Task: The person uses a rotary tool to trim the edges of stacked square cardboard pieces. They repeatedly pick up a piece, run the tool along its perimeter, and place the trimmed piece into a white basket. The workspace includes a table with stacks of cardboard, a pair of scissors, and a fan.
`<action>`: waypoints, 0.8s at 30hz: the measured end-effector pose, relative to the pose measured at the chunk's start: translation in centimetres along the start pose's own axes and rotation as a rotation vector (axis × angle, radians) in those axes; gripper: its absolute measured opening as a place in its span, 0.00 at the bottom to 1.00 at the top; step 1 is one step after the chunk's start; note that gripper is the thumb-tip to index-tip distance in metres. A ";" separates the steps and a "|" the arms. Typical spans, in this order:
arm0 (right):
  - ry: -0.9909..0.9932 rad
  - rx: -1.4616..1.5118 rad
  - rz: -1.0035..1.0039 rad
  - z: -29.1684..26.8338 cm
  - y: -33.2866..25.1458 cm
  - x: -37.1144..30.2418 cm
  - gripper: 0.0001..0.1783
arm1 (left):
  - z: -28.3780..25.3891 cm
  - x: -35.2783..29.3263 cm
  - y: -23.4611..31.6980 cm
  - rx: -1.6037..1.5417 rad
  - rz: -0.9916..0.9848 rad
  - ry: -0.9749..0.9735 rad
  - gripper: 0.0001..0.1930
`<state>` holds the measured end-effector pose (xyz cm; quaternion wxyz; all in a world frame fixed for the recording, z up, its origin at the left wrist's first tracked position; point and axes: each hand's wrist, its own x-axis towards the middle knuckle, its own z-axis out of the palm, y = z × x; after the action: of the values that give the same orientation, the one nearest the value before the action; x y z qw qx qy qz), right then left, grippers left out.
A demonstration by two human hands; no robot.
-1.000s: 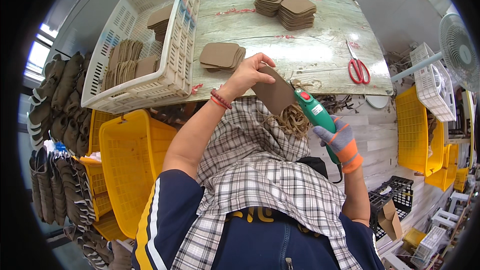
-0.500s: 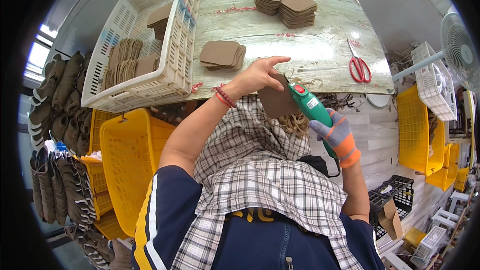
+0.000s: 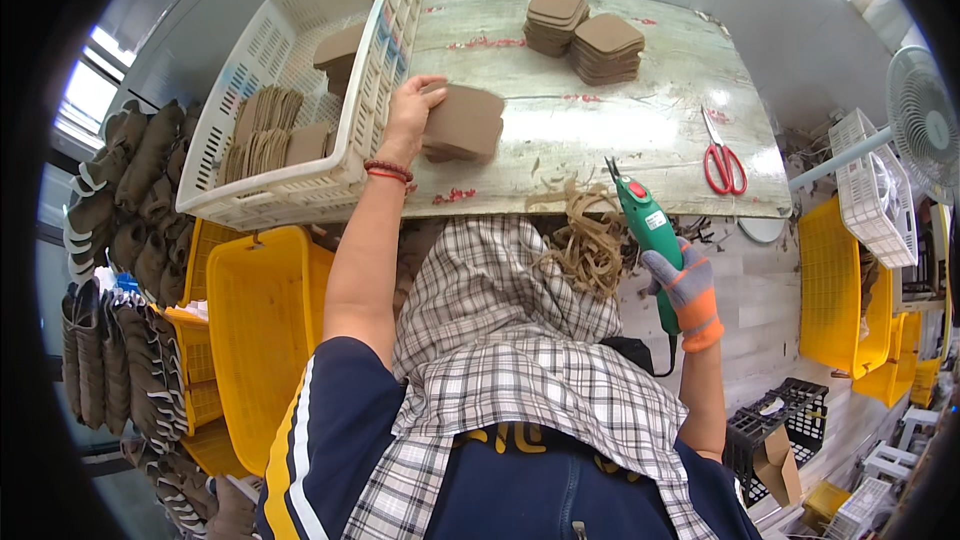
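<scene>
My bare left hand (image 3: 406, 118), with beaded and red bands at the wrist, grips the left edge of a brown rounded-corner square piece (image 3: 466, 118). That piece lies over a small stack on the table beside the white crate; its material is hard to make out. In a grey and orange glove, my right hand (image 3: 688, 285) is closed around green electric scissors (image 3: 648, 220) with a red switch. Their narrow blades point away from me over the table's near edge. Tangled tan offcut strips (image 3: 585, 235) hang over that edge, left of the tool.
A white crate (image 3: 345, 155) holding stacked brown pieces stands at the table's left. Two taller stacks (image 3: 607, 52) sit at the back; red-handled scissors (image 3: 722, 165) lie at the right. Yellow bins (image 3: 262, 330) flank the table (image 3: 540, 115), with a fan (image 3: 920, 105) at far right.
My left hand has carried a brown piece from beside the blades leftward onto the small stack. The electric scissors stay in my right hand, lower in the picture.
</scene>
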<state>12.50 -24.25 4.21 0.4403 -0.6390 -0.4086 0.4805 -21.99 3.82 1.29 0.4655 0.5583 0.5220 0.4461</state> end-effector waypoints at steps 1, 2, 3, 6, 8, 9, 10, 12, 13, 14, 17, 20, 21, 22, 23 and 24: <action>0.035 -0.003 0.016 -0.2 0.1 0.1 0.19 | -0.7 1.6 -1.6 0.293 0.041 0.070 0.18; 0.055 -0.001 0.014 -0.5 0.4 0.3 0.19 | -0.3 2.5 -1.5 0.580 0.086 0.141 0.19; 0.077 0.002 0.014 -0.7 0.9 0.5 0.19 | 1.1 2.5 -2.2 1.037 0.464 0.275 0.20; 0.098 -0.022 0.024 -1.0 1.0 0.9 0.19 | 7.9 3.1 1.4 1.034 0.835 0.358 0.20; 0.113 -0.083 0.031 -1.1 0.7 1.0 0.19 | 13.1 4.4 5.2 1.005 0.913 0.232 0.19; 0.112 -0.053 0.048 -1.0 0.4 1.0 0.19 | 15.4 5.9 6.0 1.052 0.941 0.209 0.21; 0.131 -0.077 0.058 -1.0 0.3 1.1 0.19 | 17.7 7.8 6.7 1.094 0.970 0.182 0.24; 0.163 -0.122 0.083 -1.0 0.5 1.3 0.20 | 21.5 11.8 6.9 1.294 0.961 0.158 0.30; 0.151 -0.073 0.063 -1.3 1.0 1.3 0.19 | 23.3 13.3 7.2 1.403 0.869 0.074 0.33; 0.169 -0.047 0.078 -1.4 1.4 1.4 0.19 | 24.3 14.4 7.1 1.401 0.860 0.019 0.34; 0.223 0.023 0.138 -1.9 2.7 1.5 0.19 | 26.3 14.8 8.1 1.448 0.697 -0.338 0.36; 0.265 0.061 0.166 -2.0 2.3 1.4 0.19 | 26.6 13.8 5.3 1.273 0.758 -0.391 0.35; 0.267 0.059 0.164 -1.9 2.4 1.4 0.19 | 26.5 13.1 4.5 1.260 0.772 -0.398 0.33; 0.273 0.060 0.162 -1.9 2.6 1.4 0.19 | 26.0 11.6 4.0 1.194 0.838 -0.386 0.31; 0.280 0.057 0.156 -2.0 2.7 1.4 0.19 | 25.2 9.7 3.7 1.148 0.889 -0.377 0.30; 0.283 0.059 0.155 -1.9 2.7 1.4 0.19 | 24.5 7.6 3.6 1.101 0.943 -0.364 0.29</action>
<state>14.90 -24.03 1.54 0.4735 -0.7167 -0.2777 0.4301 3.11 9.99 0.84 -0.0429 0.9403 0.2896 0.1733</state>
